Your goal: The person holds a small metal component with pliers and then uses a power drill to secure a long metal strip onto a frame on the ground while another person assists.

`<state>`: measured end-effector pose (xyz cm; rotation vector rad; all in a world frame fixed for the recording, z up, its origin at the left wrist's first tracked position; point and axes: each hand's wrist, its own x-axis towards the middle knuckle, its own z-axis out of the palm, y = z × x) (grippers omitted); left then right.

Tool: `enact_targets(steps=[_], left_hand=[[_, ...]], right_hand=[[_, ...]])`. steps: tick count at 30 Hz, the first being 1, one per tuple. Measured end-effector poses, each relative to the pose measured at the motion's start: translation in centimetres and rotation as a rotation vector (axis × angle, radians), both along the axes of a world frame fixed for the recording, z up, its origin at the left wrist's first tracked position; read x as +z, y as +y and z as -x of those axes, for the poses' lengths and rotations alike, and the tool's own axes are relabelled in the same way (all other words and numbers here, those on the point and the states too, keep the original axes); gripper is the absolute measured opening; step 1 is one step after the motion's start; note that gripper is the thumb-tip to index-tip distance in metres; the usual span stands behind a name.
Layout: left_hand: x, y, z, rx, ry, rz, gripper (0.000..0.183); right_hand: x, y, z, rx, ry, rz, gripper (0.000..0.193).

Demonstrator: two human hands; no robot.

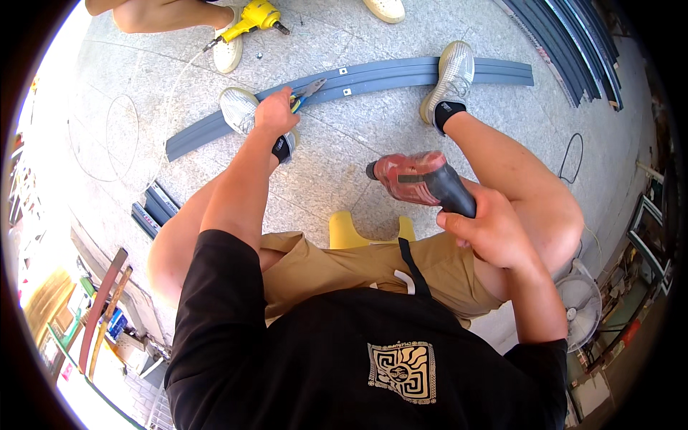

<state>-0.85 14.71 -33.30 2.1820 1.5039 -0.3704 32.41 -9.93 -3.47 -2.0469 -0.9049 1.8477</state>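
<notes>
My left hand (276, 112) is wrapped round the handles of a pair of pliers (312, 87), whose jaws lie over a long grey metal profile (401, 76). That profile stretches across the floor at my feet, with a shoe on it near either side. Two small light square spots (342, 71) show on the profile just past the pliers. On the other side, my right hand (491, 228) grips the black handle of a red cordless drill (412, 178). The drill is held above the floor between my knees, its nose pointing left.
Another person's shoe (228, 54) stands beside a yellow air tool (252, 20) with a thin hose trailing left. More grey profiles (566, 50) are stacked at far right. A yellow stool (344, 228) is beneath me. A fan (577, 304) stands at right, wood strips (106, 308) at left.
</notes>
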Motion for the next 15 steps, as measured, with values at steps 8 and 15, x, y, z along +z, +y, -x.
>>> enact_targets(steps=[8, 15], left_hand=[[-0.1, -1.7, -1.4, -0.088, -0.005, 0.052, 0.048], [-1.1, -2.7, -1.8, -0.049, -0.04, 0.071, 0.05]], right_hand=[[-0.3, -0.4, -0.2, 0.007, -0.016, 0.007, 0.055], [0.0, -0.2, -0.1, 0.003, -0.021, 0.012, 0.051]])
